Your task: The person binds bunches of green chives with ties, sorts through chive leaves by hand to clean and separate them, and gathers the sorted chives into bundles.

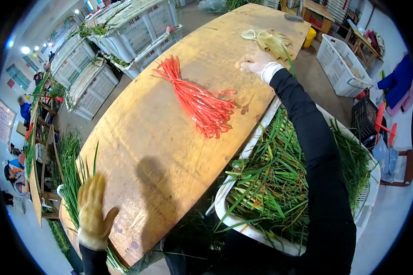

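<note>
My left hand (93, 211), in a yellowish rubber glove, is at the near left edge of the wooden table (188, 165). Its fingers are stretched out and the thumb stands apart. It lies against long green leafy stalks (73, 192), partly covering them. At the far right side, my right hand (257, 63) wears a pale glove with a white cuff. Its fingers point left, slightly bent, with nothing visible in them. Just beyond it lie some loose cream-coloured gloves (271, 40). Between my hands, a bundle of red plastic strips (195, 98) is gathered near its upper end.
Beneath my right arm, a white crate (222, 199) full of green stalks stands against the table. Stacked white crates (144, 32) with greens are beyond the far edge. Another white crate (337, 59) and a yellow bucket (309, 37) stand at right. A distant person (25, 110) is at left.
</note>
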### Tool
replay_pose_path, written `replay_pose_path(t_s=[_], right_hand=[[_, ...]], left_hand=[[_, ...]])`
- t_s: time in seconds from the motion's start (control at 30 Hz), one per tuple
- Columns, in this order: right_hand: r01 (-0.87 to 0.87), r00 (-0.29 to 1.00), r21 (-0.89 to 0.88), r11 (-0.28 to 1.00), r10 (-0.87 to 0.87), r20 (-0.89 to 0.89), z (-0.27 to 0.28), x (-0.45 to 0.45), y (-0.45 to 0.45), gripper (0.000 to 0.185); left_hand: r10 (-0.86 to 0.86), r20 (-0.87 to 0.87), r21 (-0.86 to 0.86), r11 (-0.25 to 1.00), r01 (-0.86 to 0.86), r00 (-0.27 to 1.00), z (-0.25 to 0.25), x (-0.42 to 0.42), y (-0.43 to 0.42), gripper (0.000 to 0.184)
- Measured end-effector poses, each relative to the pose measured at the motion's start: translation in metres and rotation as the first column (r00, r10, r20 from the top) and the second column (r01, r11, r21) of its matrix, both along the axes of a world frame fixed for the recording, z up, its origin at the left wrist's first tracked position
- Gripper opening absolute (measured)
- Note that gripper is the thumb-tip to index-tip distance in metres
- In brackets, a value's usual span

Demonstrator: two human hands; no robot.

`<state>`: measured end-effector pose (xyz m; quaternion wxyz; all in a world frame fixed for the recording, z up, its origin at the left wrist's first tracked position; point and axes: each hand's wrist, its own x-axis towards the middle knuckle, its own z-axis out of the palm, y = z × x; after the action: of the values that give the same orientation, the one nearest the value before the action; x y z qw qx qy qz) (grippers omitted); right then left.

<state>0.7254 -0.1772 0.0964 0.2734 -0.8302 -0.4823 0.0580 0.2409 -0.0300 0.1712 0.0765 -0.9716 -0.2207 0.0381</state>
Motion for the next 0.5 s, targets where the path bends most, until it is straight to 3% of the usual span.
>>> replay_pose_path(t_s=[0.03,0.07,0.13,0.2,0.23,0.27,0.33,0.4,0.47,0.5], right_hand=[[-0.018,0.984,-0.038,0.999,0.012,-0.176,-0.002,-0.005,-0.003,0.029],[-0.018,0.984,-0.037,0.999,0.011,-0.176,-0.009,-0.008,-0.002,0.029],[-0.143,0.99,-0.005,0.99,0.143,0.001,-0.031,-0.017,0.005,0.03],[-0.105,0.982,-0.094,0.99,0.118,0.15,-0.038,-0.038,0.005,0.037],[-0.022,0.984,-0.156,0.988,0.049,0.169,-0.038,-0.045,0.003,0.03],[-0.023,0.984,-0.159,0.987,0.051,0.169,-0.041,-0.047,-0.001,0.03],[0.134,0.954,-0.085,0.987,-0.106,0.279,-0.049,-0.043,-0.014,0.023],[0.148,0.948,-0.141,0.979,-0.1,0.302,-0.045,-0.041,-0.046,0.022],[0.223,0.96,-0.155,0.962,-0.189,0.206,-0.04,-0.036,-0.081,0.018],[0.197,0.947,-0.053,0.979,-0.175,0.269,-0.045,-0.027,-0.103,0.019]], left_hand=[[-0.137,0.097,-0.042,0.989,0.142,0.986,-0.006,0.03,0.003,0.071],[-0.266,0.196,-0.07,0.956,0.284,0.944,-0.013,0.06,0.007,0.071],[-0.38,0.326,-0.147,0.884,0.443,0.866,-0.024,0.123,0.012,0.065],[-0.399,0.375,-0.106,0.878,0.467,0.837,-0.051,0.185,0.019,0.068],[-0.37,0.345,-0.082,0.904,0.42,0.863,-0.063,0.212,0.019,0.067],[-0.339,0.315,-0.057,0.926,0.374,0.887,-0.074,0.236,0.019,0.066],[-0.265,0.277,-0.127,0.943,0.308,0.924,-0.102,0.272,0.023,0.063],[-0.221,0.235,-0.175,0.948,0.265,0.947,-0.127,0.29,0.024,0.061],[-0.2,0.263,-0.185,0.95,0.253,0.944,-0.13,0.299,0.015,0.061],[-0.18,0.26,-0.204,0.95,0.237,0.949,-0.126,0.303,0.012,0.061]])
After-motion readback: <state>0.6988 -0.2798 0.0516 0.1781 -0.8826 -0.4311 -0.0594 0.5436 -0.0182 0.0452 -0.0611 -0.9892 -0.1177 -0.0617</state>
